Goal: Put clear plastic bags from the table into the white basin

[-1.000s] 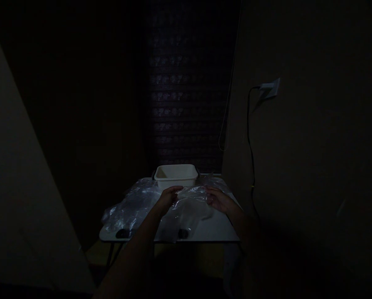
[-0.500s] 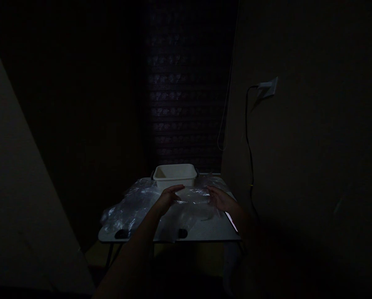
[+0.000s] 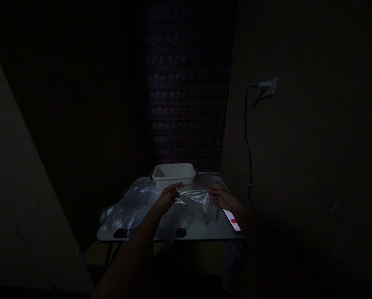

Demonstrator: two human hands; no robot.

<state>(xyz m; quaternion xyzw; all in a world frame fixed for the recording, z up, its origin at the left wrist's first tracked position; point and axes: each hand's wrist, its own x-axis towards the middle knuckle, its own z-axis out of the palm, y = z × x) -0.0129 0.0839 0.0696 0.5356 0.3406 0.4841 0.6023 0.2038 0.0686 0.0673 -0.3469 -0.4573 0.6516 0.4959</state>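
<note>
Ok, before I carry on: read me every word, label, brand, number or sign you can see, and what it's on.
None can be read.
Phone: the lit screen shows a red patch; any text there is too small to read.
Plastic: no print can be made out, only glare and folds.
Tub: no label that I can see.
Outlet: too dark and small to tell any marking.

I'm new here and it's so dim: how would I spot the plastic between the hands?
Find the pale table below the dark blind, then the white tub at its back. Just nearer is the clear plastic. Unlike the crumpled plastic to its left, it spans left hand to right hand.
</note>
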